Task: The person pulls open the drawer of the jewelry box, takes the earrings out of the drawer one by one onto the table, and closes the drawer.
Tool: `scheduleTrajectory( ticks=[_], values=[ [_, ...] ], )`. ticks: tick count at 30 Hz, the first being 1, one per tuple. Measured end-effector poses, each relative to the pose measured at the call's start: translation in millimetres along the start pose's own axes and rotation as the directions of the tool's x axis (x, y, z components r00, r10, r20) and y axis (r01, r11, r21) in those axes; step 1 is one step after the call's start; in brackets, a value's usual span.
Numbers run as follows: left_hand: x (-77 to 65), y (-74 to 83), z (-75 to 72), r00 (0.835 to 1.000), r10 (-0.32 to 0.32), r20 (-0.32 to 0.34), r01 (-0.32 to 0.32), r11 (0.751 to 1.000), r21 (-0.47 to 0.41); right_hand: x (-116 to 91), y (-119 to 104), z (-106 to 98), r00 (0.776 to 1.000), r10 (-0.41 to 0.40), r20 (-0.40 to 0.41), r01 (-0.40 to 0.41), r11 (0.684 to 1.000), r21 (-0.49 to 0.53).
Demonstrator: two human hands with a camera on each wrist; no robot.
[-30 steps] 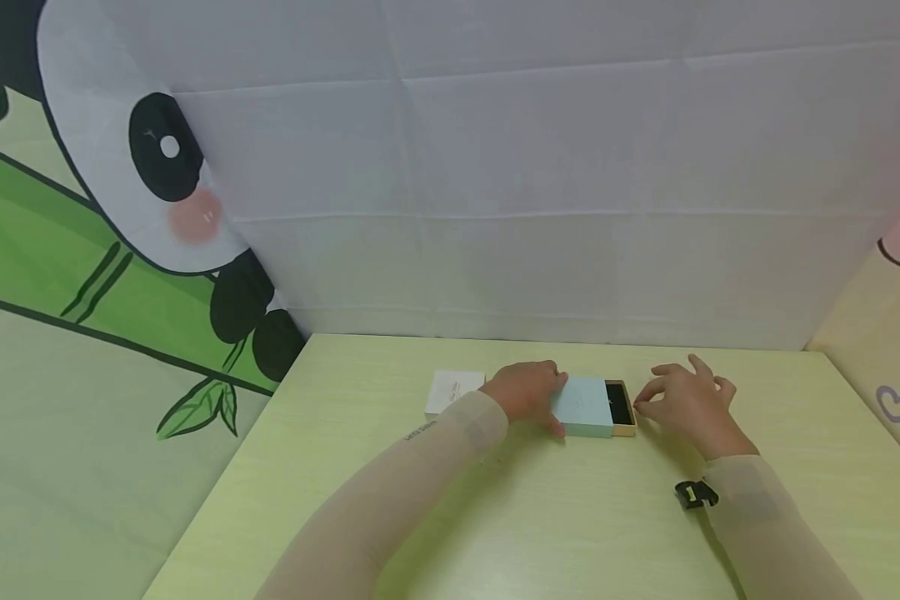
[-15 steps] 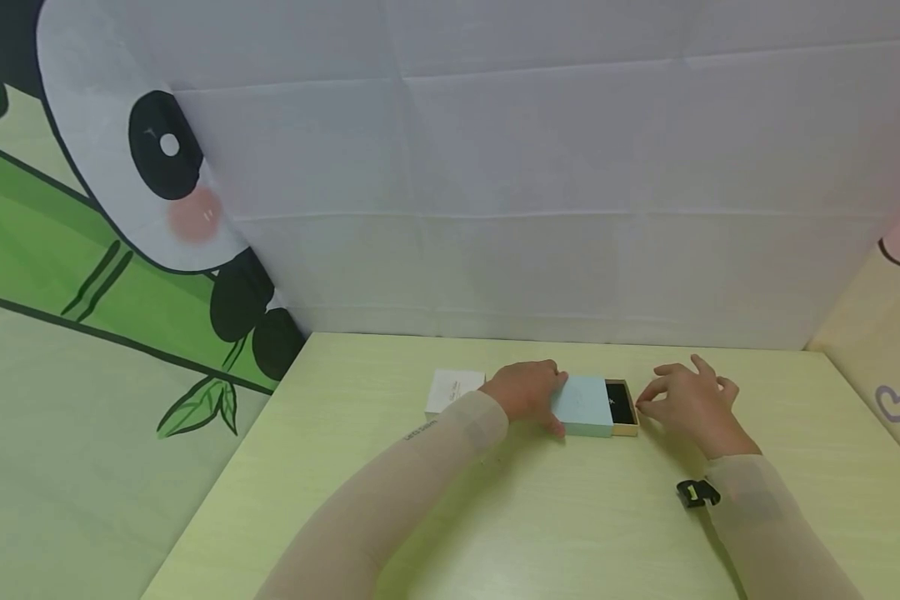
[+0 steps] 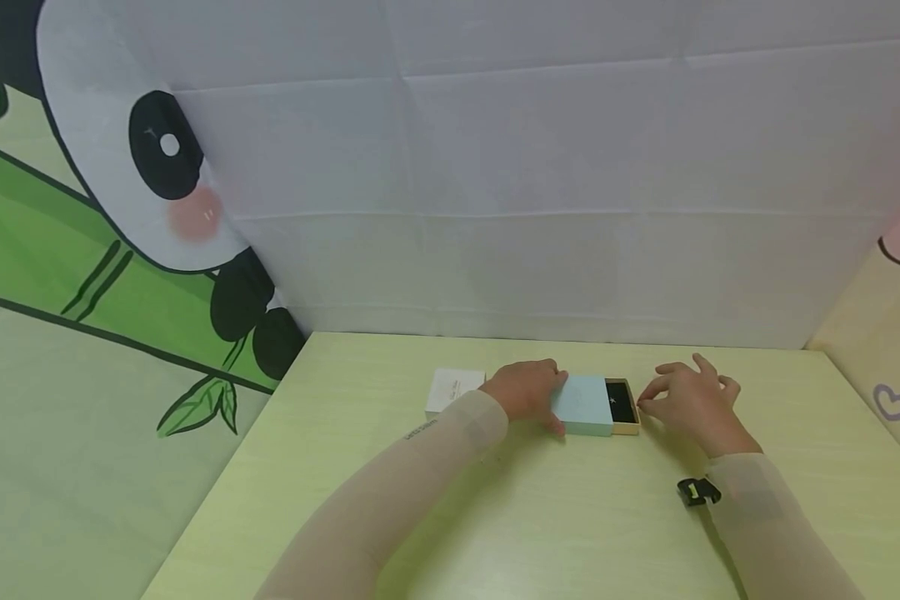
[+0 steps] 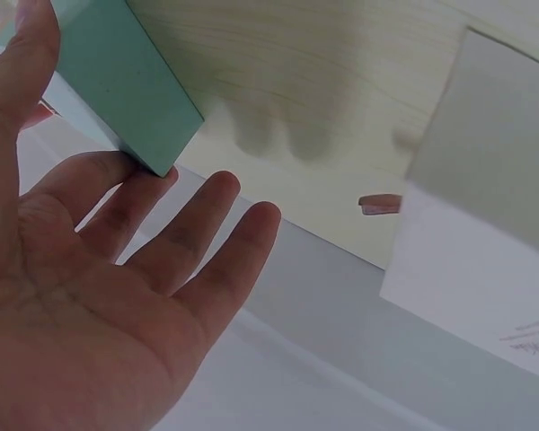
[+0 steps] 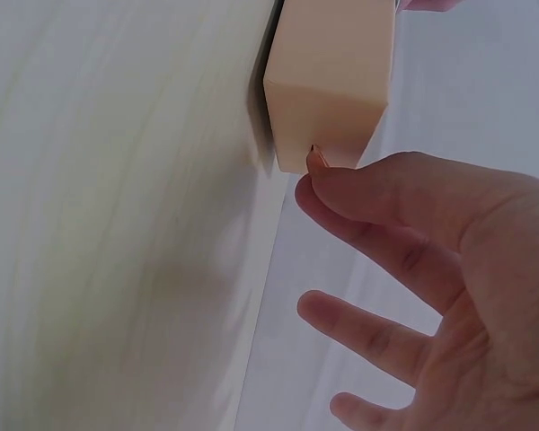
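Note:
A pale blue box sleeve (image 3: 583,403) lies near the back of the table, with its tan drawer (image 3: 627,429) partly out at the right end. Black lining (image 3: 621,403) with a small light mark shows inside the drawer. My left hand (image 3: 523,390) holds the sleeve's left end between thumb and fingers; in the left wrist view two other fingers stand free of it. With thumb and index finger, my right hand (image 3: 690,407) pinches a small pull tab (image 5: 316,162) on the drawer's end face. Its remaining fingers are spread away from the box.
A white box (image 3: 450,388) with small print stands left of the sleeve, partly behind my left hand. From its side sticks a small brownish tab (image 4: 379,205). Behind the table (image 3: 570,517) hangs a white cloth (image 3: 525,208) with a printed panda. A black clip (image 3: 694,492) hangs at my right cuff.
The drawer has slid slightly farther out to the right, with my right hand moving along. My left hand and the sleeve have stayed in place.

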State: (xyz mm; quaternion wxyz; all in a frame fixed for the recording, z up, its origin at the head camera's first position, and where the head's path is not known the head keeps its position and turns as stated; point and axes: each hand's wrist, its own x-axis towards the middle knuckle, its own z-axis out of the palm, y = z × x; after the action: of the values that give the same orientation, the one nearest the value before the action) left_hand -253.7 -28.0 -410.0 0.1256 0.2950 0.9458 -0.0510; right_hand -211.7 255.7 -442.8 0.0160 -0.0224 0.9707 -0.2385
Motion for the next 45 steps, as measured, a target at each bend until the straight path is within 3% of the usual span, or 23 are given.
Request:
scheduleTrajectory(
  ticks=[29, 45],
  values=[
    [20.0, 2.7, -12.1, 0.998, -0.055, 0.012, 0.056, 0.998, -0.044, 32, 15, -15, 0.999, -0.028, 0.029, 0.028, 1.000, -0.007],
    [26.1, 2.9, -15.0, 0.998, -0.058, 0.008, 0.058, 0.998, -0.017, 41, 18, -20, 0.999, -0.035, 0.038, 0.035, 0.999, -0.009]
  ],
)
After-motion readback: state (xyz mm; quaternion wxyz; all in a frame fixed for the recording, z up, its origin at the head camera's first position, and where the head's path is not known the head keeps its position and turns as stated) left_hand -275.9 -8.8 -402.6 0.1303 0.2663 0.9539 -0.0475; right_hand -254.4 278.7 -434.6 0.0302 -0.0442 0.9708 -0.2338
